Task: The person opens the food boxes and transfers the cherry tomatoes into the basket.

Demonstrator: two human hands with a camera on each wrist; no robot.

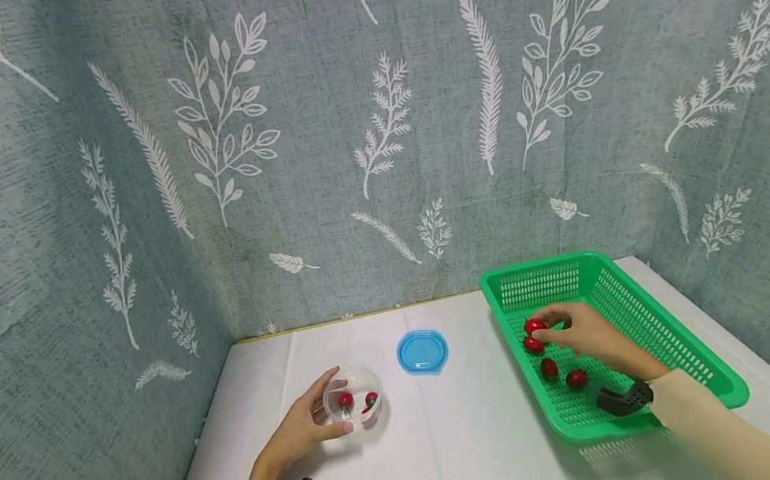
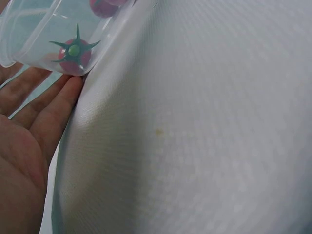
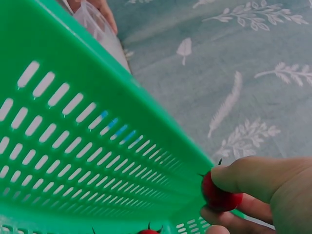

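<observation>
Two hands are engaged, one per container. The right hand (image 1: pixel 590 331) pinches one red tomato (image 3: pixel 220 197) between thumb and fingers; this grip suits a small, smooth, round body and, by judgement, limits contact with neighbouring fruit. The left hand (image 1: pixel 299 424) grasps the clear cup (image 1: pixel 363 375), thumb on the near side and fingers on the far side, presumably to steady a light vessel. The cup stands upright on the desk (image 1: pixel 477 419) and contains a few tomatoes (image 1: pixel 345 399); the exact count is unclear. Three loose tomatoes (image 1: pixel 548 368) lie on the floor of the green basket (image 1: pixel 730 392), in its left half. The perforated walls appear to confine the fruit and prevent rolling.

Edges and clearance: the basket's left rim is the barrier nearest the right hand; sideways travel must pass above it. Lateral room lies mainly leftward, where a wide span of desk separates basket from cup. A blue lid (image 1: pixel 422 351) lies flat between them, towards the far edge. Patterned cloth (image 1: pixel 314 121) borders the desk at the back, limiting reach there.
</observation>
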